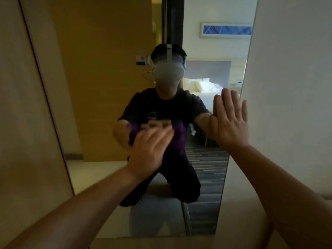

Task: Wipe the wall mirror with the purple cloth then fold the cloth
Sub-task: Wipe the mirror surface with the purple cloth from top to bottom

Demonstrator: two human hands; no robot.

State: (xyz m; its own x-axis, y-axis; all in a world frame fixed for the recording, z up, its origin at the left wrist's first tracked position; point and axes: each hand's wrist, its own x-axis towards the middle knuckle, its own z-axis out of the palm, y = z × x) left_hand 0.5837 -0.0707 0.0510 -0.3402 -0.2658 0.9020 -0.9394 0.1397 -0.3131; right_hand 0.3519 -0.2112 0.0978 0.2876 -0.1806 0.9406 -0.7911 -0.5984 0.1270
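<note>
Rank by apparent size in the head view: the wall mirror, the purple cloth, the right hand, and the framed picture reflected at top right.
1. wall mirror, by far
2. right hand
3. framed picture
4. purple cloth, though the left hand covers much of it, so its rank is unsure.

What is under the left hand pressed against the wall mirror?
A bunched purple cloth lies between the left hand and the tall wall mirror, showing beside the fingers. The hand covers the cloth's middle, so its full shape cannot be seen.
</note>
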